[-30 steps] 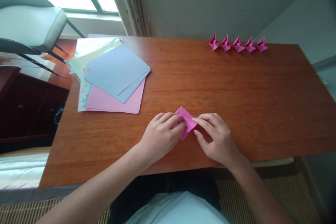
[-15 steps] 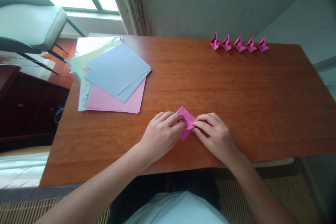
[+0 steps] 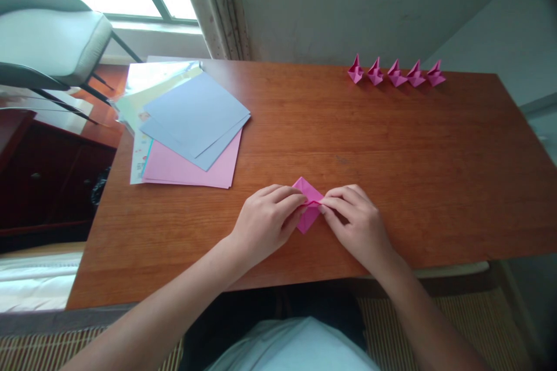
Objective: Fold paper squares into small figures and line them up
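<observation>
A small folded piece of pink origami paper [image 3: 308, 219] lies diamond-wise near the front edge of the wooden table [image 3: 287, 145]. My left hand [image 3: 270, 213] pinches it from the left, with fingertips at the raised fold across its middle and covering its left corner. From the right, my right hand [image 3: 354, 214] pinches the right corner between thumb and fingers. The fold stands up as a thin ridge between the two hands. The exact grip of the left thumb is hidden.
Several finished pink origami figures [image 3: 396, 73] stand in a row at the table's back edge. At the left lie blue-grey sheets [image 3: 198, 113] over pink sheets [image 3: 191, 168] and plastic-wrapped paper packs [image 3: 138, 81]. A chair [image 3: 52, 35] stands beyond the table's left side.
The flap across the middle of the paper has been drawn together into a narrow ridge, and more of the lower half shows. Both hands have barely shifted.
</observation>
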Tool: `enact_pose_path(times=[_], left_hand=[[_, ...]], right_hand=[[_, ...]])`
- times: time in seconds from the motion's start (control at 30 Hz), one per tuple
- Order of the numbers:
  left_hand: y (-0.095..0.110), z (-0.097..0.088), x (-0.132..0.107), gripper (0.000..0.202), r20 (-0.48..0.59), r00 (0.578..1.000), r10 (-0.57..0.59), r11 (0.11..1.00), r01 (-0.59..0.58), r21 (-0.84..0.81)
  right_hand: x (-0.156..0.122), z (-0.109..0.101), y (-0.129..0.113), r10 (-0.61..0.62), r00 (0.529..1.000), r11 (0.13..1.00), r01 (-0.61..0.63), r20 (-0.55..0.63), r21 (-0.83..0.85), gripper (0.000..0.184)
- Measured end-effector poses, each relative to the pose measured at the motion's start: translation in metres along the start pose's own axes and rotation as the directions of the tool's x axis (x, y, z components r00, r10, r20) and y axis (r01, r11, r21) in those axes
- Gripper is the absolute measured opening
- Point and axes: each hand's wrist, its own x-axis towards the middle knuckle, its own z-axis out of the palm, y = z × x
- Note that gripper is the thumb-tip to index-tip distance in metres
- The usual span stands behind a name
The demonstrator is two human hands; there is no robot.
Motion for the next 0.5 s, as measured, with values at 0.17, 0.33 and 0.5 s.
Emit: enact_pose_path(times=[0.17,0.33,0.5], left_hand=[[-0.001,0.000,-0.001,0.025,-0.036,0.997,-0.075,0.997,0.074,-0.008],[-0.002,0.000,-0.002,0.029,-0.045,0.994,-0.095,0.995,0.096,0.013],[-0.001,-0.001,0.000,0.032,-0.053,0.989,-0.136,0.991,0.135,-0.018]], right_hand=[[0.007,0.001,-0.005,0.112,0.993,0.994,-0.112,0.046,-0.007,0.015],[0.013,0.004,-0.005,0.172,0.983,0.985,-0.171,0.069,-0.027,0.014],[0.016,0.003,-0.006,0.213,0.974,0.977,-0.211,0.079,-0.038,0.011]])
